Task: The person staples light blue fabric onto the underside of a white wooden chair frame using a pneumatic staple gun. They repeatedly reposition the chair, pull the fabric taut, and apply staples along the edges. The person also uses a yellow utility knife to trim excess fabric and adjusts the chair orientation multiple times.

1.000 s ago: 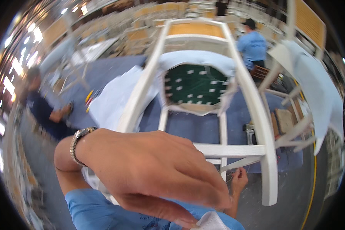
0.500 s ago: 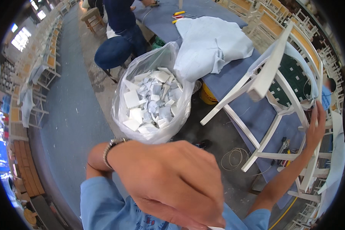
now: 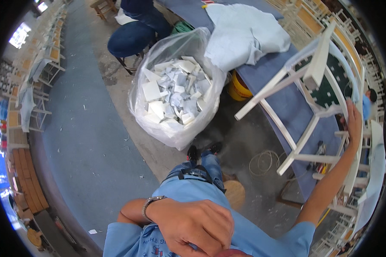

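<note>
A white wooden chair [image 3: 326,60] lies tipped on the blue-covered table [image 3: 289,115], with its legs pointing toward me. Under its seat shows dark green webbing with pale squares [image 3: 329,83], and pale blue fabric wraps the rim. My right hand [image 3: 354,124] is closed on the chair's frame beside the seat edge, arm outstretched. Close to my chest is my left hand [image 3: 197,227], with a metal watch on its wrist. Its fingers are curled in, and whatever they may hold is hidden.
A clear plastic bag [image 3: 176,132] of white and grey foam scraps stands before me. Pale blue fabric [image 3: 246,34] drapes over the table. A yellow bucket [image 3: 239,88], a coiled cable [image 3: 263,163], a round stool [image 3: 234,195] and a blue stool [image 3: 131,39] stand around. Another person works behind.
My left hand has drawn back and down toward my chest, uncovering my belt and shoes. My right hand stays at the chair. The view has tilted, so the table sits higher.
</note>
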A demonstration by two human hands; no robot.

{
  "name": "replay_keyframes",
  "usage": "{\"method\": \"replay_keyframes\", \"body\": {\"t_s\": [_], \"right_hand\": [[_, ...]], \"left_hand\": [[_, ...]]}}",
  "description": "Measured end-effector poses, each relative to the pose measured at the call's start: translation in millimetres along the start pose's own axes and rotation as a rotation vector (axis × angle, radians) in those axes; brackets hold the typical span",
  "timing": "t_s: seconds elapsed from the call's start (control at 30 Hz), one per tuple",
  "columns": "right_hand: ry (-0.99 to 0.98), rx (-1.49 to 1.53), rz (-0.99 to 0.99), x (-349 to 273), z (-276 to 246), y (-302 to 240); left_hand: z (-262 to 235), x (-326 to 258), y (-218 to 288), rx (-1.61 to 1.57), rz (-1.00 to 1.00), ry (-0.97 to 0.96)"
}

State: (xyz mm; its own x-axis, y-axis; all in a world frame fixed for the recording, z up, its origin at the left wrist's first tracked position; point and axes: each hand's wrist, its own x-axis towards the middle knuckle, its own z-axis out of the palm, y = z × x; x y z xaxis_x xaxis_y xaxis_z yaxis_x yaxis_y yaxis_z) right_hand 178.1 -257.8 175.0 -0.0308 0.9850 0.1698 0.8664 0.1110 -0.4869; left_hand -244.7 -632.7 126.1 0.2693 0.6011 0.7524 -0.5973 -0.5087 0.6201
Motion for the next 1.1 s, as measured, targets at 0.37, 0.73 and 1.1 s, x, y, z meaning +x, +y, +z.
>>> {"method": "replay_keyframes", "body": {"t_s": [0.37, 0.73, 1.1], "right_hand": [[0.058, 0.052, -0.092, 19, 1, 40], [-0.015, 0.013, -0.050, 29, -5, 49], [0.092, -0.141, -0.166, 27, -2, 51]], "left_hand": [[7, -11, 6, -0.028, -0.112, 0.020], [-39, 16, -12, -0.131, -0.036, -0.120], [-49, 26, -61, -0.276, -0.156, -0.116]]}}
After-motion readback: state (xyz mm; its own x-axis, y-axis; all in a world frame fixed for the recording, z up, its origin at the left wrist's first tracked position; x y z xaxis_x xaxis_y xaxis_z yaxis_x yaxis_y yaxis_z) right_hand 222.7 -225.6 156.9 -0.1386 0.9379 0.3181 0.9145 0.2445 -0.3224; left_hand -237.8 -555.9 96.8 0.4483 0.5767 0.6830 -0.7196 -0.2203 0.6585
